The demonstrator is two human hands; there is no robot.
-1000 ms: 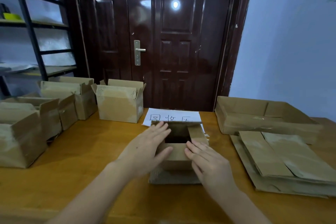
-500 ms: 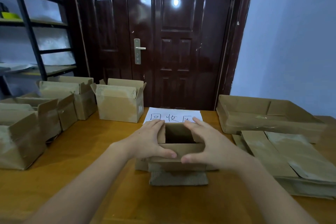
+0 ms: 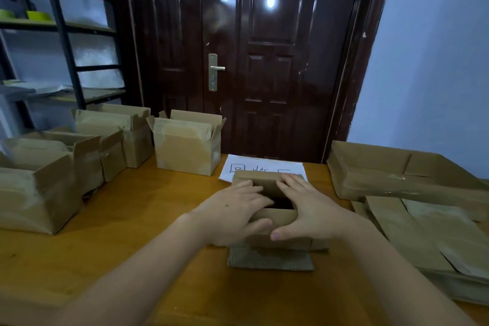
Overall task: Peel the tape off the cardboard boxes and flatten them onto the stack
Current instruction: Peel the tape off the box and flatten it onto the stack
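A small open cardboard box (image 3: 277, 239) stands at the middle of the wooden table (image 3: 127, 235), its top and bottom flaps folded out. My left hand (image 3: 232, 216) lies over its left side with fingers spread across the top and thumb on the near wall. My right hand (image 3: 309, 210) covers its right side the same way, thumb on the near wall. Both hands press on the box. A bottom flap (image 3: 270, 259) juts toward me. A stack of flattened boxes (image 3: 423, 241) lies at the right.
Several open cardboard boxes (image 3: 188, 145) stand along the table's left and back. A shallow cardboard tray (image 3: 397, 174) sits at the back right. A white sheet with writing (image 3: 264, 165) lies behind the small box. A dark door and a metal shelf rack stand beyond.
My hands moved from the box's near edge to its two sides, then spread over its top, pressing on it. The box looks lower and wider than before.
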